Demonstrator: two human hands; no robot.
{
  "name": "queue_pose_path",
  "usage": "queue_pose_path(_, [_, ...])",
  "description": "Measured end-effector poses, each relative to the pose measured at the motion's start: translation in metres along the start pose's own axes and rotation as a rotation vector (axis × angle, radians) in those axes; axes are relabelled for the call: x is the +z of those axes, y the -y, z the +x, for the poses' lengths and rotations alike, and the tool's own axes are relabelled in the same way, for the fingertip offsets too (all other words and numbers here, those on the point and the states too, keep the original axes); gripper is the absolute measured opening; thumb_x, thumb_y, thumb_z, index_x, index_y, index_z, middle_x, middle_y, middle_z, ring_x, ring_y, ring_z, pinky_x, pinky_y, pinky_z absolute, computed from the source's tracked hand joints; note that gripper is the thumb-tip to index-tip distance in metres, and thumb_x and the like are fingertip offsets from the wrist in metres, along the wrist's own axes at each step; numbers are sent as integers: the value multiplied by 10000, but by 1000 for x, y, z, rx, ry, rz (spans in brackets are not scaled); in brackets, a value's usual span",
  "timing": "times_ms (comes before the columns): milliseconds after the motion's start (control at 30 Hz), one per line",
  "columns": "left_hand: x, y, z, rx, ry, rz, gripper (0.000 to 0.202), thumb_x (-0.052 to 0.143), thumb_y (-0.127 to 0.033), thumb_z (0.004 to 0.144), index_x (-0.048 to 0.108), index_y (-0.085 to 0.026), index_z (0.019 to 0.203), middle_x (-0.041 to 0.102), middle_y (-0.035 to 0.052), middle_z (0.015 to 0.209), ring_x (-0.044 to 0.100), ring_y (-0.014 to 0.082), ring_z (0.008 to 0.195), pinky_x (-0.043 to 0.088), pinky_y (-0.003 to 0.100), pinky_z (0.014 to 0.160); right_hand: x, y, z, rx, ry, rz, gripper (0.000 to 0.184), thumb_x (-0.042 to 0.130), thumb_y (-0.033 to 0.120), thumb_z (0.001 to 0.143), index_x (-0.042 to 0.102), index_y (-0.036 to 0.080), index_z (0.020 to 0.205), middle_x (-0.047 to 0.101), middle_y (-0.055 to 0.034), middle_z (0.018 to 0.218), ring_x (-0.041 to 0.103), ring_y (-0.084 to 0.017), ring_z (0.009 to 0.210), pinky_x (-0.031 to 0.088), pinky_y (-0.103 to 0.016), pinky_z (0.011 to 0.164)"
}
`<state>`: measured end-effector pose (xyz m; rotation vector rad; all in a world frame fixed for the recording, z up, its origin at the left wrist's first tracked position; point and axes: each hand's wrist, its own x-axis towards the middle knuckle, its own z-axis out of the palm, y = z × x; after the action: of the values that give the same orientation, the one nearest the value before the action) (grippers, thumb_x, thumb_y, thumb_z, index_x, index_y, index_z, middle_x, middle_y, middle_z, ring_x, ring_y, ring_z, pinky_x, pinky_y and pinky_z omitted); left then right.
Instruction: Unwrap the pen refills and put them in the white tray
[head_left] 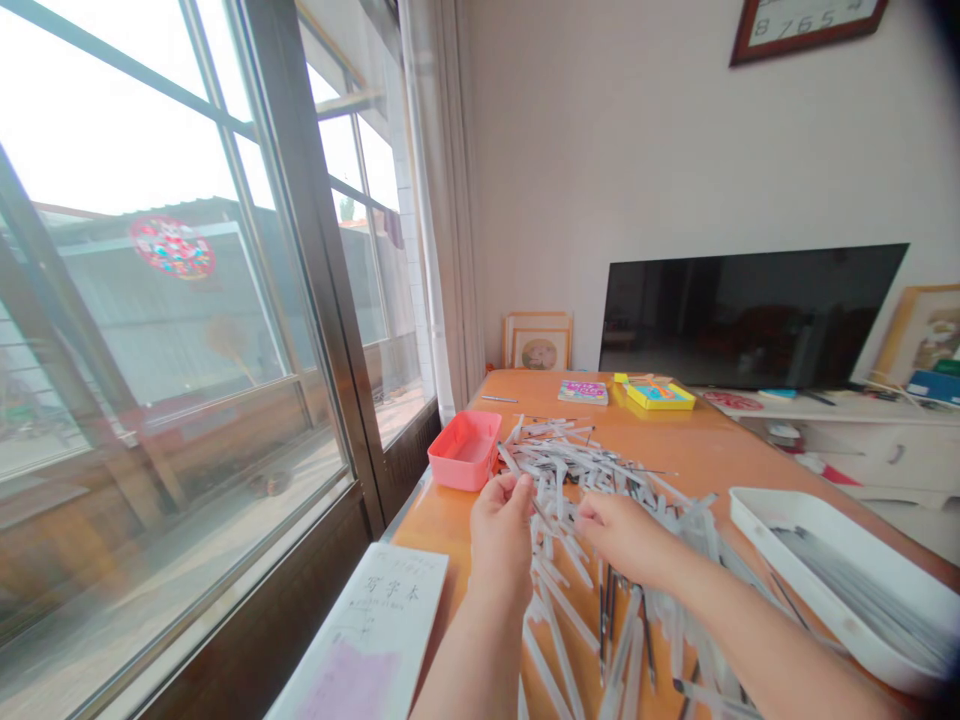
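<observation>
My left grip (501,535) pinches a tube (508,459); my right grip (626,535), I can't tell. Loose tubes (581,462) crowd between pink box (459,473) and white tray (795,575).

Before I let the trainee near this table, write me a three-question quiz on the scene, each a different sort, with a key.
1. True or false: in this view, the pink plastic box stands to the left of the scattered translucent plastic tubes.

2. What lies in the white tray?
A) a purple booklet
B) slender grey rods
C) a red cup

3. Fill in: the exercise notebook lies nearer to the person's ____ hand.

Key:
1. True.
2. B.
3. Left: the left hand is between the notebook and the right hand in this view.
</observation>
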<state>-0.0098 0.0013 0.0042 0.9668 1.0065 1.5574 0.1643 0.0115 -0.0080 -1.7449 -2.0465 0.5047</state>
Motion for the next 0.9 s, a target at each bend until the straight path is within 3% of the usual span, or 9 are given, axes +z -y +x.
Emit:
queue_pose_path(100, [2,2,-2,6,19,-6,375,739,-493,759,612,-151,842,541,-30,680,423,90,602,339,235,611,-9,13,-28,71,144,454,264,452,391,940,597,189,852,668,-10,715,622,-140,635,431,-235,574])
queue_pose_path(167, [5,4,-3,-5,42,-19,374,733,-501,768,590,-160,829,561,-22,696,441,90,603,342,234,614,-10,21,-46,113,173,706,316,477,460,941,599,178,869,662,-17,756,613,-129,626,442,-232,566])
queue_pose_path(300, [10,6,-7,-32,73,-41,386,753,-507,748,580,-168,815,596,-8,714,461,92,602,348,234,618,-4,26,-68,187,169,953,358,507,510,933,619,170,952,657,-31,797,606,-125,625,427,-228,531])
queue_pose_path(467, [12,5,-11,-4,106,-11,375,739,-513,770,598,-166,779,569,-7,673,470,102,620,367,244,643,3,24,-73,212,151,1023,306,561,454,914,621,156,887,633,-16,732,569,-107,593,411,-220,526])
queue_pose_path(900, [19,7,-19,0,193,33,348,703,-494,819,617,-157,803,602,15,729,482,112,650,386,259,674,-2,23,-72,196,81,988,278,580,437,870,630,163,875,607,6,678,512,-94,537,334,-210,467])
